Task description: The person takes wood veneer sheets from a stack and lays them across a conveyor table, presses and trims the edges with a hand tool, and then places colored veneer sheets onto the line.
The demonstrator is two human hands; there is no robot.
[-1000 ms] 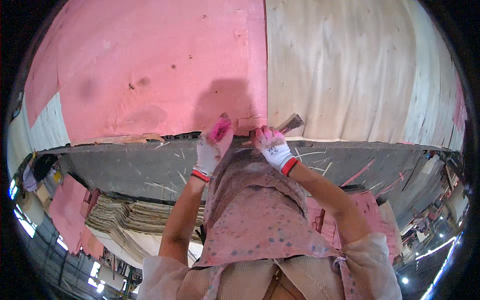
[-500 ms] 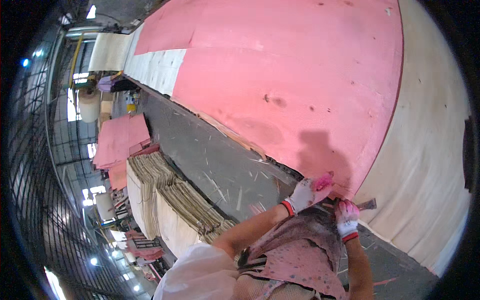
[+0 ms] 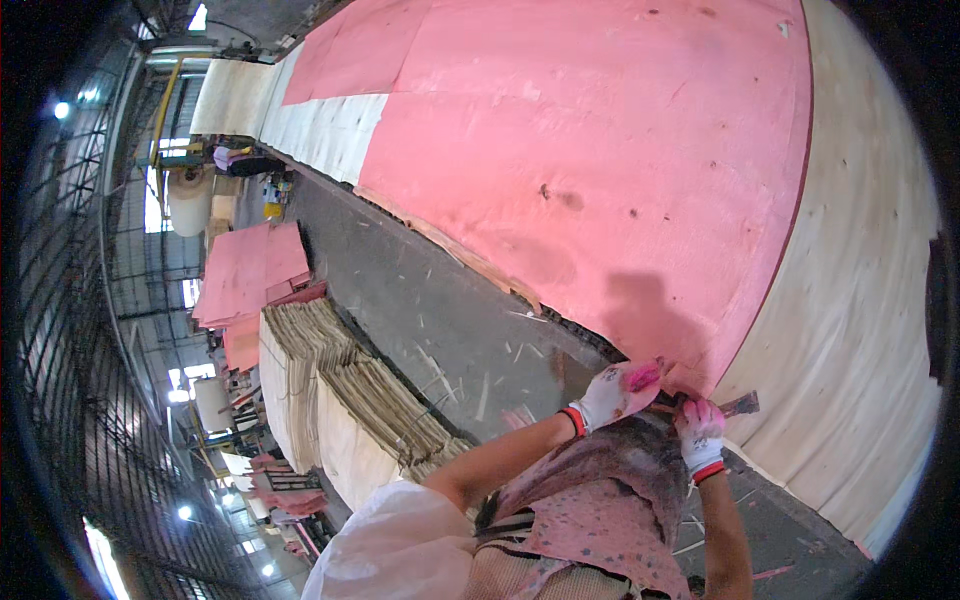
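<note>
Both my hands wear white gloves with red cuffs and pink-stained fingers, at the near corner of a large pink-coated wood veneer sheet (image 3: pixel 560 150). My left hand (image 3: pixel 618 393) has curled, closed fingers at the sheet's edge; what they grip, if anything, is hidden. My right hand (image 3: pixel 701 428) is closed around a flat-bladed scraper (image 3: pixel 741 405), whose stained blade sticks out to the right. A small pink flap of the sheet (image 3: pixel 686 379) lies between the hands.
Bare pale veneer (image 3: pixel 850 270) runs along the right. Left of the pink sheet, wood slivers litter the grey floor (image 3: pixel 400 290). Stacked veneer sheets (image 3: pixel 385 400) stand beside my left arm, pink panels (image 3: pixel 250 265) beyond. Far off, a person (image 3: pixel 240 160) bends beside the long stack.
The whole view has shifted slightly, with the surroundings sliding a little to the right. Both hands keep nearly the same place at the corner, and the scraper stays in my right hand.
</note>
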